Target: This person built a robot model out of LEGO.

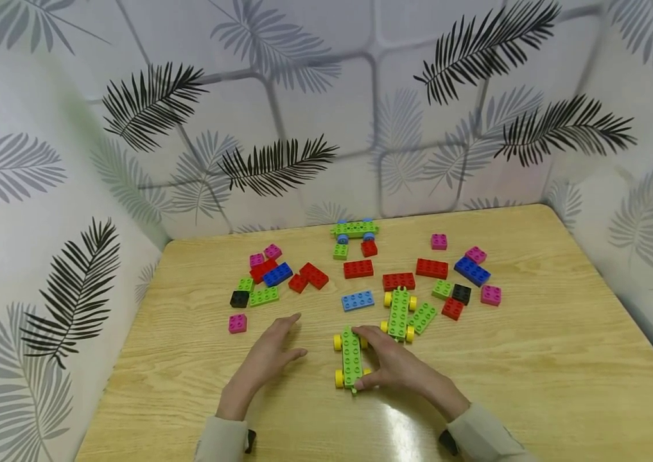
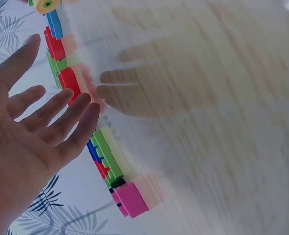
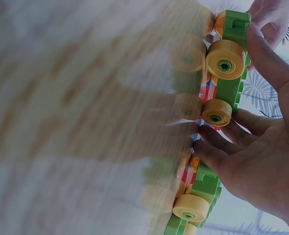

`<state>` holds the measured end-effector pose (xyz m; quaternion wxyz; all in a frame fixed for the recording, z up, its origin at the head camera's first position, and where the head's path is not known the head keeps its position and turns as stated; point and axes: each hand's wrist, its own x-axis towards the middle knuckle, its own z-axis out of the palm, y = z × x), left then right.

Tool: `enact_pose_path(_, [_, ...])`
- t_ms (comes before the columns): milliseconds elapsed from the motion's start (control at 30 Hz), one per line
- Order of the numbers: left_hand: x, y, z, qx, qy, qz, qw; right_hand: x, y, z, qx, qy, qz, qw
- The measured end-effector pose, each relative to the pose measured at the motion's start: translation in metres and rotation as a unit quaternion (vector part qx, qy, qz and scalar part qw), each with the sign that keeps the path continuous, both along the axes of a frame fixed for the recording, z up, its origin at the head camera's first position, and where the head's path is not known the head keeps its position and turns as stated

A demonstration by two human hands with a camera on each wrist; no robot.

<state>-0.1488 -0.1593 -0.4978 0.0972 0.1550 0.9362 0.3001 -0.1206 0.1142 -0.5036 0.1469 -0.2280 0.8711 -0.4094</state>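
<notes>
A green wheeled base point(image 1: 352, 357), a long studded plate riding on four yellow wheels, is lying lengthwise on the wooden desk point(image 1: 534, 359) near its front edge, pointing toward twelve o'clock. The right hand point(image 1: 398, 362) is resting against the base's right flank, at its three o'clock side, with the fingers point(image 1: 374, 333) curling around the far end and the thumb pressing at the near end by the rear wheel; the fingers are grasping the base. In the right wrist view the same plate point(image 3: 231, 73) is showing its yellow wheels edge-on, fingers wrapped alongside it.

The left hand point(image 1: 271, 353) is lying palm-down on the desk at nine o'clock of the base, well apart from it, fingers released and spread, holding nothing. The left wrist view is showing that hand point(image 2: 32, 137) open, fingers straight.

A second green wheeled base point(image 1: 399, 313) is sitting just beyond, at one o'clock. A blue brick point(image 1: 357, 300) is lying at twelve o'clock, and a pink brick point(image 1: 237, 323) at ten o'clock, among scattered red, green and black bricks.
</notes>
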Motion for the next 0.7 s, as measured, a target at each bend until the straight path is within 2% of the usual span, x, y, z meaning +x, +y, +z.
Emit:
enact_pose_path(200, [-0.002, -0.005, 0.006, -0.009, 0.029, 0.026, 0.9992, -0.002, 0.000, -0.001, -0.005, -0.001, -0.001, 1.000])
enact_pose_path(400, [-0.005, -0.017, 0.006, -0.017, 0.066, 0.051, 0.9964, -0.002, 0.001, -0.003, -0.009, 0.001, 0.002, 1.000])
enact_pose_path(500, [-0.008, -0.025, 0.005, -0.016, 0.100, 0.082, 0.9914, -0.002, 0.001, -0.003, -0.011, 0.001, 0.003, 1.000])
enact_pose_path(633, [-0.012, -0.036, 0.003, -0.001, 0.154, 0.120, 0.9807, -0.001, 0.001, -0.003, -0.010, 0.002, 0.003, 1.000])
enact_pose_path(700, [-0.014, -0.041, 0.001, 0.010, 0.168, 0.133, 0.9767, -0.001, 0.001, -0.003, -0.009, 0.000, 0.002, 1.000])
